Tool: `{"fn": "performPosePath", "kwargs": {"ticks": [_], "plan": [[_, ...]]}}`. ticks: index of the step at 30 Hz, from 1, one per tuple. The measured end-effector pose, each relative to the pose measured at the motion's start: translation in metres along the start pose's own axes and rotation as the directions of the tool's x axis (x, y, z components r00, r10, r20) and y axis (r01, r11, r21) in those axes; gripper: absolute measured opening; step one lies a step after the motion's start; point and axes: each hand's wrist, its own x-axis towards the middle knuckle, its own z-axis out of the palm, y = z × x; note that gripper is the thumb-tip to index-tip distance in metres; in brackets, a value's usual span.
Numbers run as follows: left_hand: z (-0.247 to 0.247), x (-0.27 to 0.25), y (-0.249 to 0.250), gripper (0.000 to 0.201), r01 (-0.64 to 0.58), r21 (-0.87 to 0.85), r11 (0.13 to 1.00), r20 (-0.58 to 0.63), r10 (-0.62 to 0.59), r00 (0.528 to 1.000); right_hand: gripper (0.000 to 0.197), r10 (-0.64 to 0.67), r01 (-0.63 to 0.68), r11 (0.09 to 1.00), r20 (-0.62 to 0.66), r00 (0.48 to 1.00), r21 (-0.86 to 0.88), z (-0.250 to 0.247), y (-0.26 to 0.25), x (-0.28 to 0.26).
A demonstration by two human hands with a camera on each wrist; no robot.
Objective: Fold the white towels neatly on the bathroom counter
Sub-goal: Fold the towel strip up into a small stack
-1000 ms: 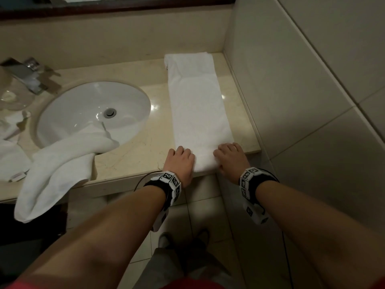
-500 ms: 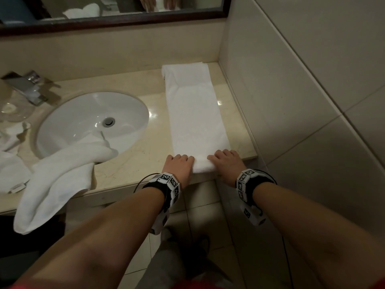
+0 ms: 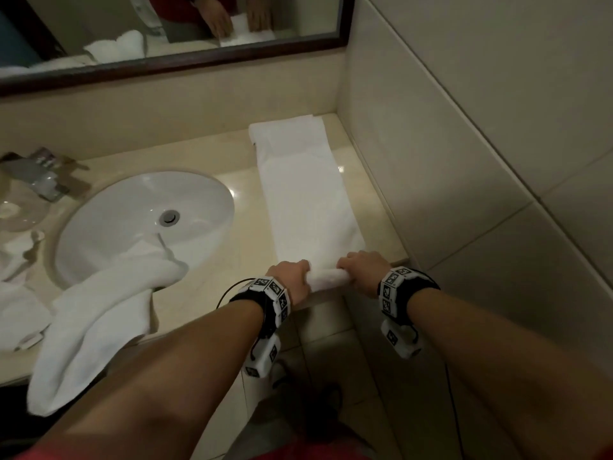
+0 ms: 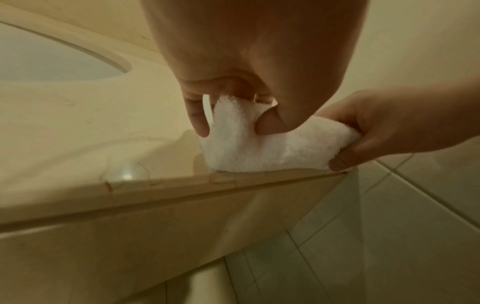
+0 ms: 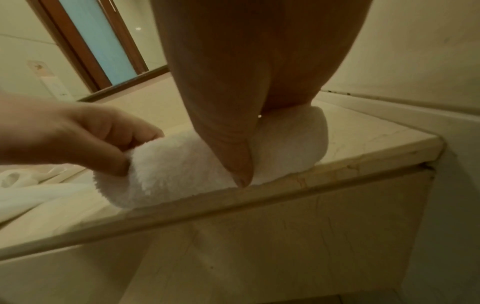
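Two hands meet at the near end of the long white towel (image 3: 308,197), which lies in a narrow strip on the tabletop (image 3: 212,260) beside the tiled wall (image 3: 447,144), running from the front edge back toward the mirror (image 3: 172,31). We see its near end curled up into a small roll (image 3: 326,277) right at the tabletop's front edge. Our left hand (image 3: 288,277) has its grip pinching the left end of that roll: from the left wrist view the thumb (image 4: 270,123) presses the terry against the fingers (image 4: 197,115) curled over it. Our right hand (image 3: 363,270) has its grip wrapped on the right end, thumb (image 5: 241,164) down on the near side of the roll and the fingers hidden behind it. To the left, the sink (image 3: 146,220) sits sunk in the tabletop, and a second white towel (image 3: 99,317) lies crumpled, draped from the basin's rim over the front edge. A faucet (image 3: 36,177) stands at the far left, with more white cloth (image 3: 16,293) near it.
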Motion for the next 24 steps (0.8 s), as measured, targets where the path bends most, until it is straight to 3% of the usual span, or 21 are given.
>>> {"fn": "performPosePath", "kwargs": {"ticks": [7,12,19,24], "plan": [[-0.01,0.016,-0.006,0.046,0.105,-0.145,0.984,0.09,-0.092,0.992,0.036,0.081,-0.111,0.96,0.124,0.989,0.256,-0.014,0.01,0.01],[-0.014,0.022,-0.013,0.04,0.159,-0.244,0.957,0.087,-0.142,0.986,0.027,0.111,-0.142,0.954,0.126,0.986,0.266,-0.021,0.011,0.02],[-0.015,0.024,-0.018,0.023,0.173,-0.363,0.916,0.029,-0.174,0.984,0.022,0.11,-0.109,0.957,0.014,0.994,0.267,-0.02,0.01,0.033],[-0.014,0.027,-0.018,0.02,0.133,-0.343,0.93,-0.002,-0.142,0.99,0.037,0.066,-0.051,0.992,-0.132,0.989,0.112,-0.012,0.016,0.036]]}}
